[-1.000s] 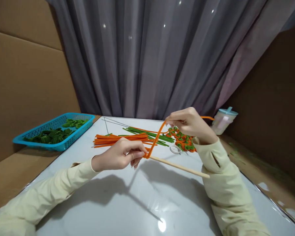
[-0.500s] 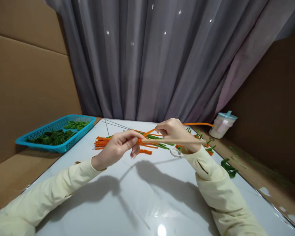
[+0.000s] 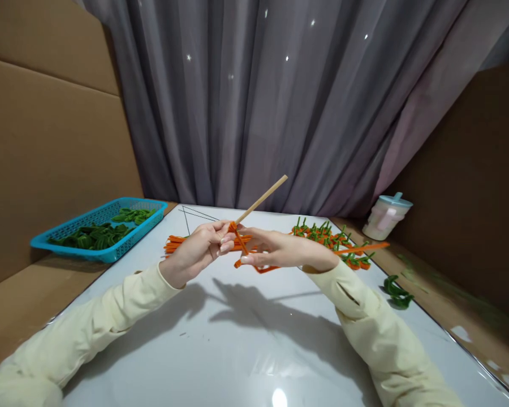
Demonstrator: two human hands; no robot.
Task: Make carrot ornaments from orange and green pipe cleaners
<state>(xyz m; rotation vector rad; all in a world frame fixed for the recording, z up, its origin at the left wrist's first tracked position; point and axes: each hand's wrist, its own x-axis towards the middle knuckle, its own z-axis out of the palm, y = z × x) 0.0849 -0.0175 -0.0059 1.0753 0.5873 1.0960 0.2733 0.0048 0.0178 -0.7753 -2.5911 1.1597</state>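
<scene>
The person's left hand (image 3: 197, 250) pinches a round wooden stick (image 3: 263, 198) with an orange pipe cleaner (image 3: 240, 239) looped around its lower end, above the white table (image 3: 237, 350). The right hand (image 3: 284, 250), thumb and forefinger apart, touches the pipe cleaner's slack; whether it grips cannot be told. Beyond lie orange pipe cleaners (image 3: 175, 245) and orange-and-green twisted pieces (image 3: 322, 232)

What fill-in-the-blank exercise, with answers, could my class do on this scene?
1. The left hand holds a wooden stick.  The strip against that stick is coloured ____, which is one word.
2. The basket with green pieces inside is coloured ____.
3. The lidded cup stands on the person's ____ side.

Missing words: orange; blue; right.
</scene>
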